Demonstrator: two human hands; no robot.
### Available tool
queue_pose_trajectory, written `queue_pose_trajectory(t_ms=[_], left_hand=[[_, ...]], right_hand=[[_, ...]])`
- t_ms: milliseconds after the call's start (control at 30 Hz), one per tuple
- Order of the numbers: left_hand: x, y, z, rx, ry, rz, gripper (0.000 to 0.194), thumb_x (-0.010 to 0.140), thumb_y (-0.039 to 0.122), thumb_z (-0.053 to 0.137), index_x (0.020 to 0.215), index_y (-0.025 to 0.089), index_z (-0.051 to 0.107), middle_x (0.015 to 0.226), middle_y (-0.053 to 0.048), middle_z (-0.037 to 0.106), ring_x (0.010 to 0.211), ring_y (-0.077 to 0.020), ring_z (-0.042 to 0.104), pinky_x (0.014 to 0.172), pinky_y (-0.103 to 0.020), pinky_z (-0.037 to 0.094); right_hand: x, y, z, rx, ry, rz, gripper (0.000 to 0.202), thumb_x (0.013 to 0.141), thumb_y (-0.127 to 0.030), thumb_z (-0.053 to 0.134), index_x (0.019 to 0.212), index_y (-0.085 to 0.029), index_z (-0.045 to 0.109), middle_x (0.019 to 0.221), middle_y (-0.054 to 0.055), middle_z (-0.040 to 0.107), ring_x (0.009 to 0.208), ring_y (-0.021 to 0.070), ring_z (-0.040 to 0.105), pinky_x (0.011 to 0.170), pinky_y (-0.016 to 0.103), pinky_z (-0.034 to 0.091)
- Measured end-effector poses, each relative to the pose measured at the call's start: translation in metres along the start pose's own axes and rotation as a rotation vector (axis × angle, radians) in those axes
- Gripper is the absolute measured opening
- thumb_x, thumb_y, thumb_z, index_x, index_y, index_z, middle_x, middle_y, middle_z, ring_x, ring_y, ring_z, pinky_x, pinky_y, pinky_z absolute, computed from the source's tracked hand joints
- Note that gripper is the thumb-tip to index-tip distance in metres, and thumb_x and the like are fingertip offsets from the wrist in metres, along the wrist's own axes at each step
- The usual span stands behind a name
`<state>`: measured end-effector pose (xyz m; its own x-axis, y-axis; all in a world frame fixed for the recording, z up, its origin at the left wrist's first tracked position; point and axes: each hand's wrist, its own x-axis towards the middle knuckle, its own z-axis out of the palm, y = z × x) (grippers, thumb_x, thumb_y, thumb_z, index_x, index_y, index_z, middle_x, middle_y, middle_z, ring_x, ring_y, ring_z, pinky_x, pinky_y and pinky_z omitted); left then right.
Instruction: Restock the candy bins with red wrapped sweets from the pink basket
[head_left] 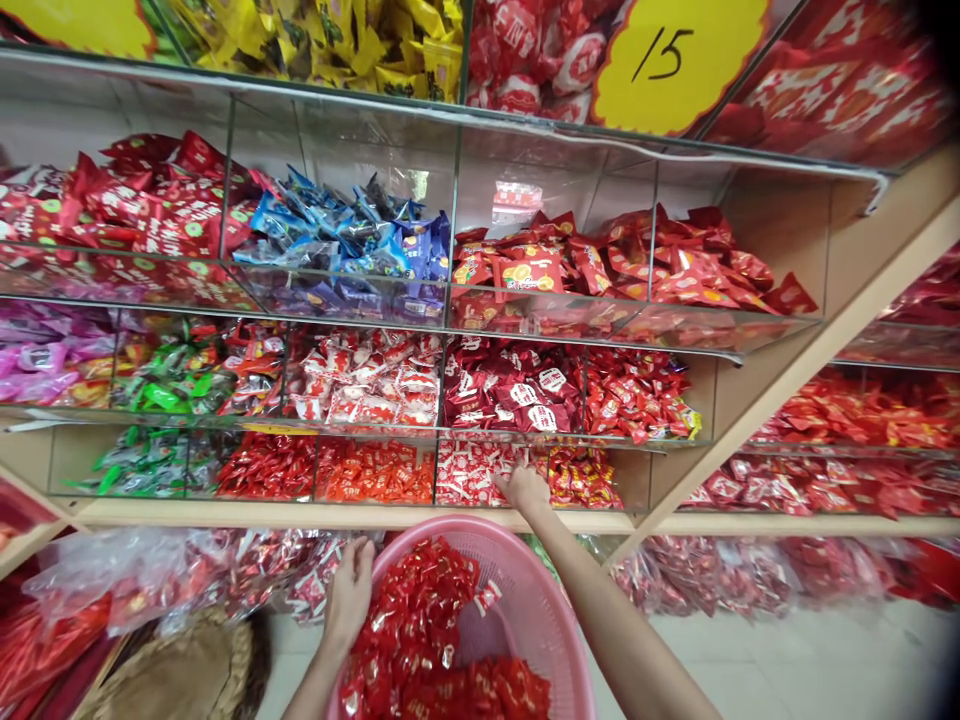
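A round pink plastic basket (525, 580) fills the lower middle. Red shiny wrapped candies (412, 610) lie heaped in it, and one white-and-red wrapped candy (487, 598) rests against its inner wall. At the basket's left rim is my left hand (350, 592), its fingers curled against the side. My right hand (525, 490) reaches over the basket into a bottom-shelf compartment of pink-and-white wrapped candies (469, 470). Its fingers are drawn together at the candies; whatever is between the fingertips is too small to make out.
Glass-fronted shelves hold blue candies (330, 230), orange-printed red packets (532, 270) and dark red packets (525, 385). A yellow price tag (675, 60) reads 15. A wooden upright (780, 360) slants at right. Bagged candies (675, 575) and a woven basket (187, 670) sit below.
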<state>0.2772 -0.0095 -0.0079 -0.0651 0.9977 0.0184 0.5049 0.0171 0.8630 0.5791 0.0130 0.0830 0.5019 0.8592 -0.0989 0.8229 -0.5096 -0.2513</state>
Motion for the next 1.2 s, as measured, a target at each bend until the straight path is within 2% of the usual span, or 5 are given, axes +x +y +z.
queue_pose_trajectory(t_ms=[400,700,867,1033,1200], left_hand=[[-0.004,0.004,0.000,0.077,-0.030,0.027,0.046,0.079,0.049,0.032,0.107,0.017,0.052,0.104,-0.009,0.063,0.098,-0.0228,0.057,0.085,-0.035,0.042],[-0.001,-0.001,0.002,0.094,-0.018,0.056,0.046,0.080,0.049,0.032,0.106,0.018,0.052,0.099,-0.009,0.065,0.093,-0.0229,0.060,0.081,-0.036,0.044],[-0.001,-0.004,0.004,0.127,-0.020,0.044,0.046,0.080,0.049,0.031,0.108,0.018,0.052,0.102,-0.009,0.064,0.093,-0.0225,0.059,0.081,-0.036,0.044],[-0.001,-0.004,0.004,0.138,-0.021,0.048,0.047,0.080,0.049,0.030,0.109,0.018,0.051,0.101,-0.009,0.064,0.093,-0.0223,0.059,0.080,-0.035,0.045],[-0.002,-0.003,0.003,0.115,-0.013,0.055,0.046,0.080,0.049,0.032,0.108,0.019,0.052,0.100,-0.008,0.064,0.091,-0.0217,0.060,0.079,-0.034,0.045]], right_hand=[[-0.003,0.015,0.006,0.124,0.094,-0.080,0.027,0.077,-0.028,0.045,0.100,-0.015,0.053,0.101,0.014,0.057,0.085,0.0204,0.057,0.065,0.026,0.038],[-0.030,0.020,-0.005,0.509,0.314,-0.282,0.027,0.079,-0.039,0.044,0.088,-0.016,0.053,0.084,0.008,0.058,0.073,0.0168,0.052,0.061,0.025,0.037],[-0.078,0.027,0.058,0.916,-0.061,-0.195,0.028,0.072,-0.046,0.050,0.067,-0.019,0.045,0.051,-0.004,0.047,0.046,0.0104,0.043,0.043,0.021,0.032],[-0.105,0.044,0.136,0.828,-0.256,0.008,0.017,0.068,-0.031,0.052,0.062,-0.020,0.041,0.046,-0.005,0.043,0.039,0.0102,0.043,0.037,0.021,0.028],[-0.109,0.044,0.153,0.874,-0.393,0.133,0.010,0.072,-0.027,0.046,0.079,-0.021,0.041,0.057,-0.003,0.053,0.040,0.0117,0.050,0.038,0.022,0.036]])
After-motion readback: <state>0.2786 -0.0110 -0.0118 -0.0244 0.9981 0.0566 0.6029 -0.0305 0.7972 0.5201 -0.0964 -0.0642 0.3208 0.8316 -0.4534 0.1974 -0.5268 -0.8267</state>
